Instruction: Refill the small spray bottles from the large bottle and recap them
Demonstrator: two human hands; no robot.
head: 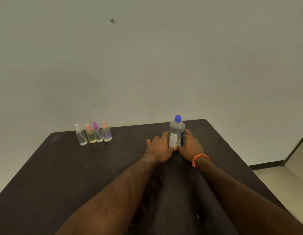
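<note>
Steadying the large bottle (176,133), capped, upright near the table's (62,167) far right corner: left hand (158,148) and right hand (189,146) are cupping its base, probably readying it for pouring. Four small spray bottles (94,134), capped, are standing along the far edge.

Clear plastic bottle (176,131), matt table (79,167)

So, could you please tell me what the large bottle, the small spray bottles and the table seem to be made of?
Large bottle: likely clear, glossy plastic, since it is see-through; its blue cap looks like opaque plastic.
Small spray bottles: clear plastic by the look, with white, pink and purple nozzles.
Table: dark, matte top, perhaps laminate; I cannot tell for sure.
</note>
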